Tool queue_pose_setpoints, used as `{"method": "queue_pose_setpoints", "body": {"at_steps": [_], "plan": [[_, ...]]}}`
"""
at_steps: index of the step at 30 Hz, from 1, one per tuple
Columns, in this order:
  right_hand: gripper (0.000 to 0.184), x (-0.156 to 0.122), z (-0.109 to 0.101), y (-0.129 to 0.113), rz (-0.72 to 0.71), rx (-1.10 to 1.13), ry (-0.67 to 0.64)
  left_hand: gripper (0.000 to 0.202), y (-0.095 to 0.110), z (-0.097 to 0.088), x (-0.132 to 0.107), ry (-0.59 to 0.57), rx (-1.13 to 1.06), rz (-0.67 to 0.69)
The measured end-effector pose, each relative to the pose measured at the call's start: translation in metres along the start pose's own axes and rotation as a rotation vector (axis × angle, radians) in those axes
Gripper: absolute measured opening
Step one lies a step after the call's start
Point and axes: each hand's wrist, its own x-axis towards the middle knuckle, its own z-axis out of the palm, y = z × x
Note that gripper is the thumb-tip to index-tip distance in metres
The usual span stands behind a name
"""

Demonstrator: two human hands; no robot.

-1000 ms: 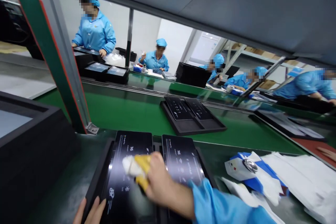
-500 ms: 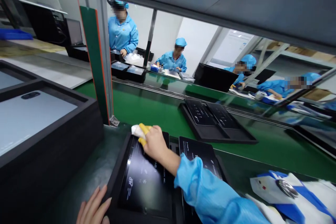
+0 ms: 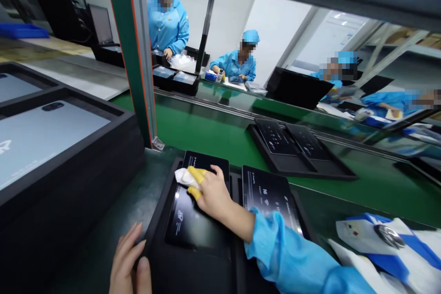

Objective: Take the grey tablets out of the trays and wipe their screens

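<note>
My right hand [image 3: 213,193], with yellow finger cots on some fingers, pinches a folded white cloth [image 3: 182,177]. It presses the cloth on the dark glossy face of a tablet [image 3: 210,232] near its far left edge. This tablet lies in a black tray [image 3: 193,268], and a second tablet [image 3: 267,188] lies in the tray's right compartment, partly behind my blue sleeve. My left hand [image 3: 131,257] is beside the tray's left edge with its fingers stretched out, holding nothing; whether it touches the rim I cannot tell.
On the left stands a stack of black trays [image 3: 131,133] holding pale-backed tablets. Another black tray [image 3: 330,170] with two tablets sits on the green conveyor [image 3: 193,128]. A metal post [image 3: 143,55] rises ahead. White-and-blue packaging [image 3: 365,239] lies at right. Several co-workers in blue sit or stand beyond.
My right hand and the cloth have moved slightly down along the tablet from its far end. My left hand stays by the tray's edge. The whole view has shifted.
</note>
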Motion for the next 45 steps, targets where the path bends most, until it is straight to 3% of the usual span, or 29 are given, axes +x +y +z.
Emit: {"method": "queue_pose_setpoints", "body": {"at_steps": [2, 5, 7, 10, 14, 16, 20, 23, 25, 28, 32, 35, 38, 43, 45], "plan": [[0.053, -0.009, 0.003, -0.008, -0.046, -0.028, 0.01, 0.024, 0.005, -0.001, 0.001, 0.008, -0.03, -0.004], [0.052, -0.058, 0.02, -0.04, -0.297, 0.031, 0.035, 0.023, 0.007, -0.001, 0.002, 0.008, -0.049, -0.011], [0.048, -0.085, 0.025, -0.054, -0.382, 0.117, 0.073, 0.021, 0.007, -0.002, 0.001, 0.009, -0.065, -0.051], [0.048, -0.084, 0.01, -0.04, -0.317, 0.183, 0.088, 0.02, 0.006, -0.005, 0.001, -0.02, -0.052, -0.114], [0.048, -0.04, -0.022, 0.017, 0.087, 0.007, 0.092, 0.021, 0.002, -0.009, 0.002, -0.084, -0.012, -0.137], [0.049, -0.039, -0.025, 0.029, 0.184, -0.044, 0.076, 0.021, 0.0, -0.011, 0.003, -0.084, 0.006, -0.144], [0.057, -0.091, -0.006, -0.008, -0.052, 0.067, 0.025, 0.022, -0.005, -0.011, 0.003, -0.107, 0.036, -0.095], [0.06, -0.122, -0.004, -0.033, -0.187, 0.218, 0.044, 0.027, -0.005, -0.008, 0.006, -0.228, 0.207, 0.073], [0.057, -0.117, -0.014, -0.026, -0.112, 0.233, 0.098, 0.036, -0.001, -0.002, 0.01, -0.366, 0.418, 0.251], [0.052, -0.082, -0.037, 0.013, 0.123, 0.114, 0.127, 0.048, 0.01, 0.008, 0.02, -0.488, 0.634, 0.462], [0.052, -0.036, -0.052, 0.06, 0.299, -0.006, 0.062, 0.051, 0.014, 0.017, 0.034, -0.463, 0.78, 0.508], [0.054, -0.023, -0.047, 0.07, 0.33, -0.018, 0.062, 0.05, 0.008, 0.017, 0.037, -0.423, 0.775, 0.479], [0.052, -0.039, -0.034, 0.057, 0.274, 0.005, 0.067, 0.051, 0.002, 0.017, 0.034, -0.389, 0.717, 0.433], [0.055, -0.116, -0.017, 0.005, -0.088, 0.136, 0.022, 0.051, -0.007, 0.015, 0.028, -0.485, 0.65, 0.442], [0.053, -0.137, -0.012, -0.011, -0.165, 0.168, 0.0, 0.053, -0.012, 0.016, 0.026, -0.507, 0.636, 0.445]]}}
